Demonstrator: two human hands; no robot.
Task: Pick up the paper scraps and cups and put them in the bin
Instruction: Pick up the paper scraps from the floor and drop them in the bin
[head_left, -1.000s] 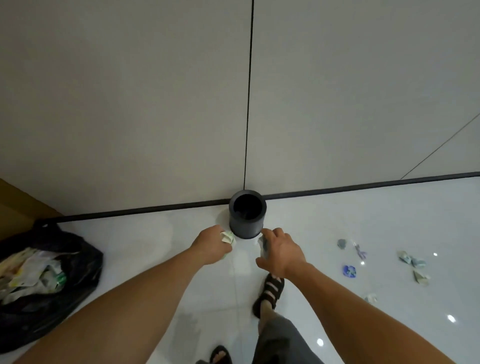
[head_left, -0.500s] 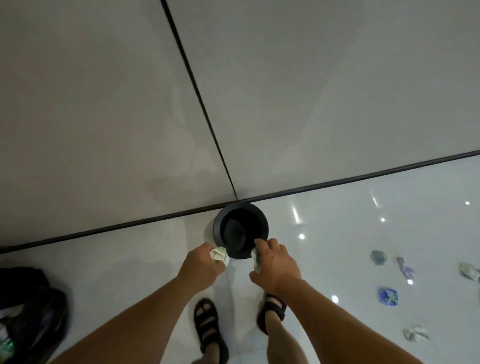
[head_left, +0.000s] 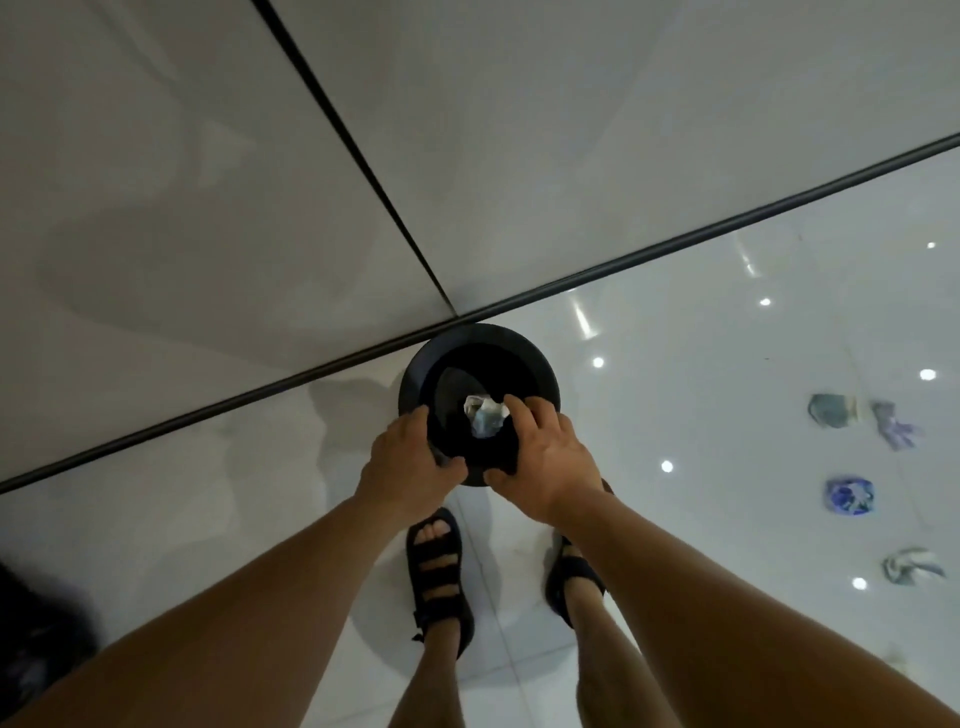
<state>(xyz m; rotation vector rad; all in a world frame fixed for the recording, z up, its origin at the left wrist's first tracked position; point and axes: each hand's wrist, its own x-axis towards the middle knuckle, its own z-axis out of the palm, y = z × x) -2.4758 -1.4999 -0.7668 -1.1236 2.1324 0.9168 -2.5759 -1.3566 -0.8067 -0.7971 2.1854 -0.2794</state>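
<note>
1. Bin (head_left: 478, 332): black, round, upright against the wall's base strip (head_left: 675, 244); open floor (head_left: 701, 441) lies to its right.
2. Right hand (head_left: 545, 457): over the near-right rim, fingers spread apart.
3. Left hand (head_left: 410, 462): over the near-left rim, fingers loose, nothing held.
4. Crumpled scrap (head_left: 485, 415): inside the bin mouth, just beside the right forefinger; contact cannot be told.
5. Grey scrap (head_left: 831, 410), purple scrap (head_left: 893, 426), blue scrap (head_left: 849, 496), white scrap (head_left: 909, 566): on the floor, well apart from the bin.
</note>
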